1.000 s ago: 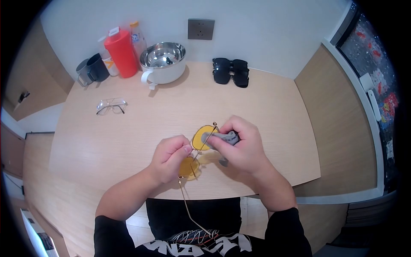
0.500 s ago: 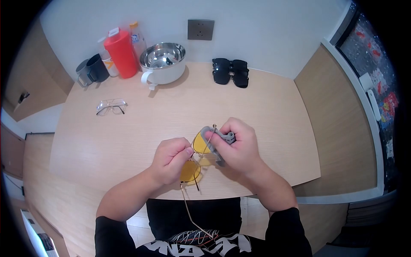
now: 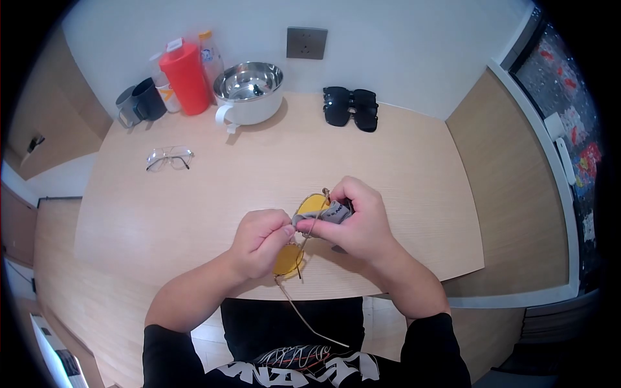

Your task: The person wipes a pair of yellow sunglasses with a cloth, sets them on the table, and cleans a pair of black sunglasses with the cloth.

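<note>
Yellow-lensed glasses (image 3: 287, 259) with thin gold temples are held above the table's front edge, one temple hanging down over the edge. My left hand (image 3: 262, 243) is closed on their frame near the bridge. A grey cloth (image 3: 336, 212) is bunched in my right hand (image 3: 362, 220), whose thumb presses it against the upper lens near the bridge. The cloth and my fingers cover part of that lens.
Clear glasses (image 3: 169, 158) lie at the table's left. Along the back stand two dark mugs (image 3: 148, 100), a red bottle (image 3: 185, 77), other bottles and a white steel-lined bowl (image 3: 249, 107). Black sunglasses (image 3: 350, 108) lie to their right.
My right thumb and the cloth have moved over the upper lens, down and left to the bridge. The hanging temple has swung to the right. My left hand keeps its hold.
</note>
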`<action>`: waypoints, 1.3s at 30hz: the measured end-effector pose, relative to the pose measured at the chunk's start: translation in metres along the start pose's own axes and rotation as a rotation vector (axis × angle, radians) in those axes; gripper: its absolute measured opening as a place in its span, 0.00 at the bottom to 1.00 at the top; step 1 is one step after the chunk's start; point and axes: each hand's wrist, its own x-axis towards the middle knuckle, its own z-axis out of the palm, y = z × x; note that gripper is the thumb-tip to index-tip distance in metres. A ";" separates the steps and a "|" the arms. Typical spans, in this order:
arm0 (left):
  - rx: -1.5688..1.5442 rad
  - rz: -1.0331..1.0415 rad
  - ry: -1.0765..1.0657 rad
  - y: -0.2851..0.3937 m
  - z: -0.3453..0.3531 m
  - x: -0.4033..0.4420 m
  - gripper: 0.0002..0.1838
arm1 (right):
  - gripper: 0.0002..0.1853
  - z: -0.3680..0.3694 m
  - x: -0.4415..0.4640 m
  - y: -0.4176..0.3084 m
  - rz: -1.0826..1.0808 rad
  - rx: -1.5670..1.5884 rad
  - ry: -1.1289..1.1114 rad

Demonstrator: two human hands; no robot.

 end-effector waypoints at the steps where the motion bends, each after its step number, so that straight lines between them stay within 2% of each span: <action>1: -0.010 -0.009 0.009 0.001 0.001 0.000 0.09 | 0.20 0.000 0.000 0.001 -0.001 -0.003 -0.006; 4: -0.047 -0.024 0.020 0.001 0.001 -0.001 0.09 | 0.21 0.001 -0.003 0.008 0.060 0.063 -0.007; 10: -0.167 -0.076 0.041 0.000 -0.002 -0.003 0.10 | 0.14 -0.006 0.002 -0.003 -0.056 0.091 -0.044; 13: -0.218 -0.085 0.078 0.000 -0.003 -0.004 0.10 | 0.13 -0.009 0.004 0.000 -0.048 0.123 -0.079; 16: -0.286 -0.096 0.122 0.002 -0.004 -0.004 0.10 | 0.11 -0.012 0.002 0.000 0.164 0.322 -0.083; 19: -0.366 -0.100 0.151 0.003 -0.008 -0.005 0.10 | 0.09 -0.015 -0.001 -0.007 0.301 0.711 -0.050; 22: -0.430 -0.095 0.161 0.004 -0.009 -0.005 0.11 | 0.10 -0.004 -0.009 0.002 0.218 0.826 -0.127; 27: -0.489 -0.121 0.157 0.002 -0.009 -0.007 0.11 | 0.10 0.016 -0.017 -0.001 0.147 0.711 -0.269; 29: -0.549 -0.177 0.120 0.001 -0.013 -0.009 0.11 | 0.11 0.019 -0.016 0.000 0.184 0.772 -0.253; 33: -0.615 -0.131 0.124 0.004 -0.007 -0.008 0.11 | 0.11 0.029 -0.017 0.004 0.260 0.882 -0.234; 39: -0.710 -0.181 0.072 0.004 -0.004 -0.008 0.10 | 0.14 0.036 -0.015 -0.001 0.366 0.873 -0.236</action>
